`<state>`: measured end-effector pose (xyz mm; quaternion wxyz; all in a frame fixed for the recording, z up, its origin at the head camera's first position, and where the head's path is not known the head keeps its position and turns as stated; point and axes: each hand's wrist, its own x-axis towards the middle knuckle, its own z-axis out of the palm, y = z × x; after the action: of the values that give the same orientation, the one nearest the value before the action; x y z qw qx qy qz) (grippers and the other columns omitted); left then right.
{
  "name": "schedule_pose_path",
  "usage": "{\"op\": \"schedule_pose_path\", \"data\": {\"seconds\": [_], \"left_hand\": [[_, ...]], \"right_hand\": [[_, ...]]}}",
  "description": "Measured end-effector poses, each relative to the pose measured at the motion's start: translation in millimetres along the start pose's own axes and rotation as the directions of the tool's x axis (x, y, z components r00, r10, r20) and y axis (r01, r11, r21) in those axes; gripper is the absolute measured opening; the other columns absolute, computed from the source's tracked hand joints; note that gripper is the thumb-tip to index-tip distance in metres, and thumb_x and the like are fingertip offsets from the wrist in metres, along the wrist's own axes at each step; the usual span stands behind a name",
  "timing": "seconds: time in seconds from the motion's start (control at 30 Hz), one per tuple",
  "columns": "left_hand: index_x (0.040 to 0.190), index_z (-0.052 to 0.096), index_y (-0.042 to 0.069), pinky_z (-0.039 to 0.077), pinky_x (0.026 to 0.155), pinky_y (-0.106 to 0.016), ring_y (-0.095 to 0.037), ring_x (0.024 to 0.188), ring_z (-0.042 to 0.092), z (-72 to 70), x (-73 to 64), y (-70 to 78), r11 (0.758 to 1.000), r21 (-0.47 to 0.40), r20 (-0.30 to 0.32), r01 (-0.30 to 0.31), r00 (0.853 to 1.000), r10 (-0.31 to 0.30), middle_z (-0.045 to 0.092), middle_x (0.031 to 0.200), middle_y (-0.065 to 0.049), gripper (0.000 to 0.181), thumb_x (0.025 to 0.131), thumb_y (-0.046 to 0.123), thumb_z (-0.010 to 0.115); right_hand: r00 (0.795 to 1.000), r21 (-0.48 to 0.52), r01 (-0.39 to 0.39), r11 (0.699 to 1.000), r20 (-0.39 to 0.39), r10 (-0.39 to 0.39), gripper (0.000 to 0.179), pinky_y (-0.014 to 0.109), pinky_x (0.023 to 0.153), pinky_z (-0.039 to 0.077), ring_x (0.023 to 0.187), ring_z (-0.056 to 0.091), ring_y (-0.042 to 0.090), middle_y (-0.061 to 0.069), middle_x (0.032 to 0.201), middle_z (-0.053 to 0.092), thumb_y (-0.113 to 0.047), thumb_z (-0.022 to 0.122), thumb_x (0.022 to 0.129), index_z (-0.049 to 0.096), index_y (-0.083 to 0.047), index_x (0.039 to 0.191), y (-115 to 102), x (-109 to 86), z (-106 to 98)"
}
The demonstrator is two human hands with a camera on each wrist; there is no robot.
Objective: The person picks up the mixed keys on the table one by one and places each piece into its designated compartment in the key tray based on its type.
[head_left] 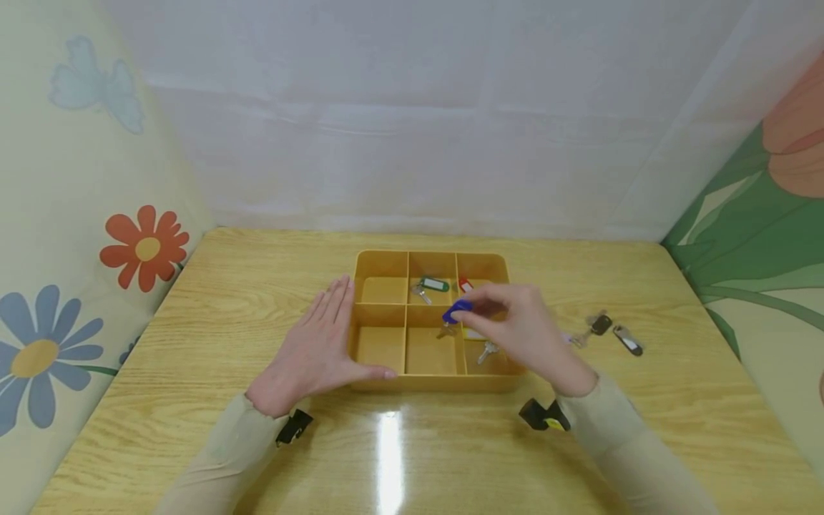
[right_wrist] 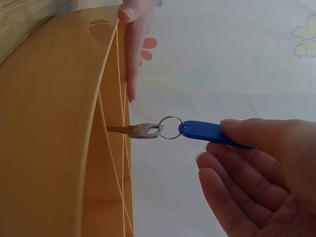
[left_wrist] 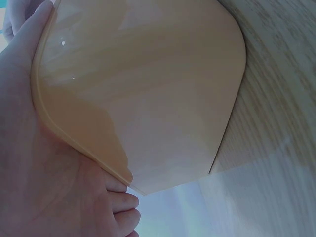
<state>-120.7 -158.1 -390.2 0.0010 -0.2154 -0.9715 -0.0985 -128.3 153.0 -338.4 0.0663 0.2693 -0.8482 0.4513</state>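
My right hand (head_left: 524,332) pinches a blue key tag (head_left: 455,312) between thumb and fingers. From its ring hangs a metal key (right_wrist: 144,131), its tip pointing down over the front middle compartment of a yellow divided box (head_left: 438,384). My left hand (head_left: 315,350) rests along the box's left side with fingers straight, the thumb lying on the front rim. In the back middle compartment lies a key with a green tag (head_left: 434,284). A red tag (head_left: 466,285) shows in the back right one. The front right holds a key (head_left: 487,351) beside a yellow tag, partly hidden by my right hand.
On the wooden table (head_left: 676,415), right of the box, lie a black key tag (head_left: 628,340) and a dark-headed key (head_left: 601,325), with another key partly behind my right wrist. A white sheet (head_left: 412,157) hangs at the back; flowered panels stand at both sides.
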Motion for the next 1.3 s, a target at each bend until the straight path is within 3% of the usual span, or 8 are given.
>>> {"op": "schedule_pose_path", "data": {"seconds": [0.57, 1.3], "left_hand": [[0.160, 0.000, -0.005, 0.008, 0.124, -0.046, -0.032, 0.153, -0.002, 0.5, 1.2, -0.2, 1.000, 0.008, -0.004, 0.003, 1.000, -0.003, -0.004, 0.166, -0.021, 0.149, 0.065, 0.101, 0.046], [0.160, -0.001, -0.004, 0.006, 0.124, -0.044, -0.031, 0.154, -0.003, 0.3, 0.9, 0.0, 1.000, 0.008, 0.014, 0.014, 1.000, -0.015, -0.007, 0.166, -0.020, 0.149, 0.065, 0.102, 0.043]], "right_hand": [[0.999, 0.015, -0.034, 0.999, 0.032, 0.033, 0.013, 0.032, 0.064, 0.062, 0.073, 0.069, 0.007, -0.004, 0.087, 0.075, -0.006, 0.083, 0.086, 0.078, -0.007, 0.098, 6.0, 0.0, 11.6], [0.995, 0.004, -0.057, 0.998, 0.087, 0.056, 0.012, 0.029, 0.069, 0.061, 0.076, 0.069, 0.006, -0.008, 0.088, 0.073, -0.012, 0.082, 0.088, 0.078, -0.010, 0.100, 13.2, -0.6, 26.5]]}}
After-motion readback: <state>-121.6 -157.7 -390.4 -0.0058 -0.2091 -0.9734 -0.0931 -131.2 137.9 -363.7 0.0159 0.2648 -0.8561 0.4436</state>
